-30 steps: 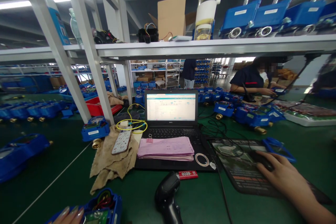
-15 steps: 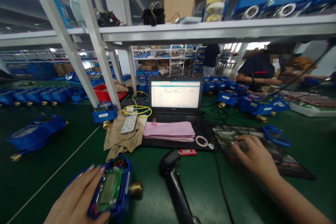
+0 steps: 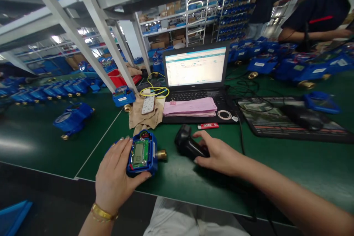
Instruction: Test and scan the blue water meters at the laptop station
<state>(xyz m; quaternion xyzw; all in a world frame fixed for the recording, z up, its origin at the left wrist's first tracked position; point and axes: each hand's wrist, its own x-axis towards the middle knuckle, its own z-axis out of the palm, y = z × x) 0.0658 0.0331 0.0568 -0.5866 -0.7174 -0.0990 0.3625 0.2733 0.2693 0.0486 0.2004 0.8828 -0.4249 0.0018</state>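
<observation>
Blue housing (image 3: 154, 163): sitting on the table (image 3: 177, 186), containing a green circuit board (image 3: 146, 151) and display (image 3: 138, 153)
Left hand (image 3: 116, 169): clasping the housing, half-open, thumb apart from fingers
Right hand (image 3: 217, 153): gripping the black scanner (image 3: 189, 144)
Red bin (image 3: 116, 78): holding something tan, apparently cloth

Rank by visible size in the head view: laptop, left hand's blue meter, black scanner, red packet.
Largest first:
Laptop
Blue meter, partly covered by the left hand
Black scanner, partly hidden by the right hand
Red packet

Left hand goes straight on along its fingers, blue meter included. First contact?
Likely the tan cloth, just ahead of the left hand and the blue meter it holds; the gap is hard to judge.
</observation>
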